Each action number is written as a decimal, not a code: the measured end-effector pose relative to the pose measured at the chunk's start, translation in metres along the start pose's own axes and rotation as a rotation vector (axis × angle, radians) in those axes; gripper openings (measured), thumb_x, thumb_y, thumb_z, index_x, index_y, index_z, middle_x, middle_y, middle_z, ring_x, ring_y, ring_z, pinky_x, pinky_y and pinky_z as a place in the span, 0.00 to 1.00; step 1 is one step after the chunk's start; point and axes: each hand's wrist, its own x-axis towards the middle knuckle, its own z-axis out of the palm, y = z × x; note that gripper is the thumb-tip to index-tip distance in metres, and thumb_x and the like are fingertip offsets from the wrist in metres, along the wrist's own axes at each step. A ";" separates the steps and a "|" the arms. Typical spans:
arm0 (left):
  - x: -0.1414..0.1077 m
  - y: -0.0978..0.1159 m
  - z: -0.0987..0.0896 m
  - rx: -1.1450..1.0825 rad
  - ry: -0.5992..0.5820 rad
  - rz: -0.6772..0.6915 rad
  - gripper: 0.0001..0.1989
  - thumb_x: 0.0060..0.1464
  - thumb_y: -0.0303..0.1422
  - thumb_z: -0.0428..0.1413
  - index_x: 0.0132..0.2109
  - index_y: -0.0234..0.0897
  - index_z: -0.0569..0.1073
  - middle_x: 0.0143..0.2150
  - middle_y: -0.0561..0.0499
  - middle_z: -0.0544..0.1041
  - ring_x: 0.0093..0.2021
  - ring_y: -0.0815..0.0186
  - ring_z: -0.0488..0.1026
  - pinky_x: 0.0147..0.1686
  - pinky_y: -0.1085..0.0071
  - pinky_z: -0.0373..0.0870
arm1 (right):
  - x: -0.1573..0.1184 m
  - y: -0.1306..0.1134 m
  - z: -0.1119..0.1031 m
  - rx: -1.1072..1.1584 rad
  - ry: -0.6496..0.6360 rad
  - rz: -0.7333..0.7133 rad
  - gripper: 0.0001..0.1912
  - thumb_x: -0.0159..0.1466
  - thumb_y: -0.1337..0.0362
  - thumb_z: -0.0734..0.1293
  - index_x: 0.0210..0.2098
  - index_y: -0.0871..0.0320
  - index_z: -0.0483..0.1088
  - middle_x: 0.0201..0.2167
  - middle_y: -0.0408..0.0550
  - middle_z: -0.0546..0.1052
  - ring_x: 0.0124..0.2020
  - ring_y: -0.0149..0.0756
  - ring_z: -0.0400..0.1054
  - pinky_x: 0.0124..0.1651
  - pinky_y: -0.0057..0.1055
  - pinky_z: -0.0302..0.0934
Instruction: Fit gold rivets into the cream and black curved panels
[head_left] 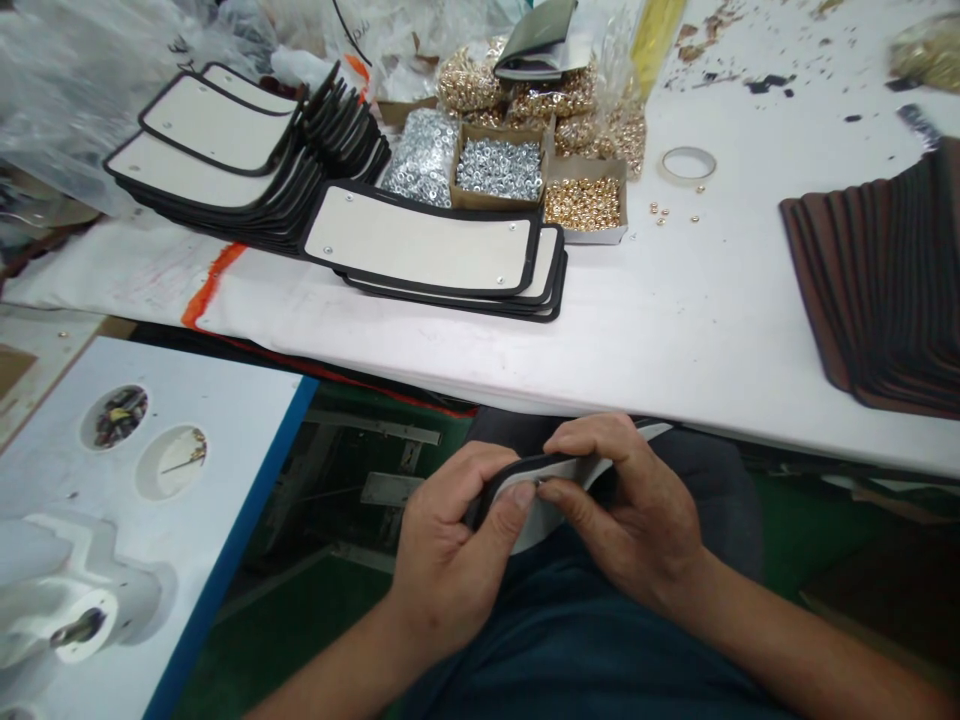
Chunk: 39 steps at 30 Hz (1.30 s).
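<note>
Above my lap, both hands grip a curved panel [534, 530] with a black border and a pale inner face. My left hand [457, 540] is closed around its left end, thumb pressed on the pale side. From the right, my right hand [637, 510] pinches the same panel, fingers over the top edge and thumb tip close to the left thumb. A tiny metal piece shows between the two thumb tips; its kind is hard to make out. Similar white-faced panels [420, 240] with small metal fittings at their corners lie on the table just beyond.
A box of silver rings [499, 168] and a box of gold eyelets [585, 203] stand at the back. A tape roll [688, 164] lies beside loose eyelets. Brown panels [885, 290] fan out at right. A white machine [82, 590] occupies the left side table [225, 410].
</note>
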 end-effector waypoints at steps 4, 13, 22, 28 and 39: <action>-0.004 -0.003 0.001 0.086 0.045 0.136 0.08 0.66 0.26 0.59 0.49 0.41 0.80 0.44 0.50 0.82 0.43 0.65 0.80 0.45 0.70 0.77 | 0.003 0.000 -0.002 -0.058 -0.108 -0.091 0.12 0.72 0.67 0.69 0.55 0.52 0.71 0.41 0.47 0.80 0.41 0.40 0.75 0.46 0.42 0.65; 0.001 0.001 -0.002 0.234 0.063 0.458 0.14 0.60 0.17 0.62 0.51 0.35 0.79 0.43 0.50 0.85 0.43 0.69 0.82 0.45 0.75 0.79 | 0.007 -0.006 -0.005 -0.068 -0.129 -0.091 0.03 0.73 0.69 0.66 0.44 0.56 0.71 0.36 0.45 0.78 0.39 0.36 0.72 0.44 0.40 0.58; 0.015 -0.005 -0.010 0.269 0.191 0.244 0.13 0.57 0.28 0.67 0.49 0.41 0.82 0.42 0.52 0.87 0.40 0.64 0.85 0.45 0.74 0.80 | 0.024 -0.003 -0.022 0.020 0.093 0.086 0.03 0.72 0.67 0.67 0.42 0.52 0.73 0.35 0.41 0.77 0.36 0.33 0.72 0.39 0.28 0.65; 0.021 -0.023 -0.004 -0.354 0.336 -0.392 0.23 0.48 0.48 0.72 0.43 0.34 0.84 0.37 0.45 0.86 0.38 0.54 0.84 0.38 0.68 0.82 | 0.047 0.026 -0.046 0.235 -0.041 0.345 0.15 0.71 0.49 0.68 0.41 0.54 0.76 0.34 0.45 0.79 0.34 0.38 0.75 0.35 0.29 0.69; 0.038 -0.035 -0.017 -0.473 0.569 -0.459 0.33 0.41 0.51 0.75 0.51 0.35 0.84 0.45 0.44 0.87 0.47 0.49 0.84 0.47 0.61 0.83 | 0.201 0.204 -0.094 -0.473 0.069 0.523 0.15 0.72 0.56 0.70 0.52 0.59 0.75 0.49 0.50 0.80 0.48 0.40 0.76 0.54 0.45 0.72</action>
